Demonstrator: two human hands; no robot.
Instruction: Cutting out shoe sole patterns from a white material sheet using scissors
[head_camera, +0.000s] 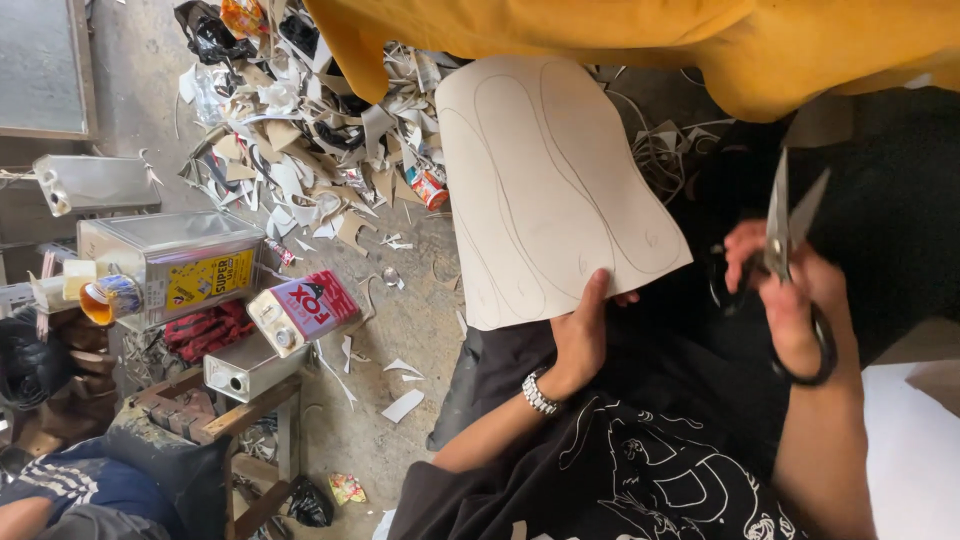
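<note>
Head view: sheet in one hand, scissors in the other

My left hand (580, 335) pinches the near edge of a pale sheet (550, 190) with long curved outlines pencilled on it, thumb on top, holding it up over the floor. My right hand (790, 290) has its fingers closed through the black handles of the scissors (785, 225), blades parted and pointing up, just beside the sheet. Paper scraps (300, 150) and metal tins (170, 265) lie on the floor beyond.
</note>
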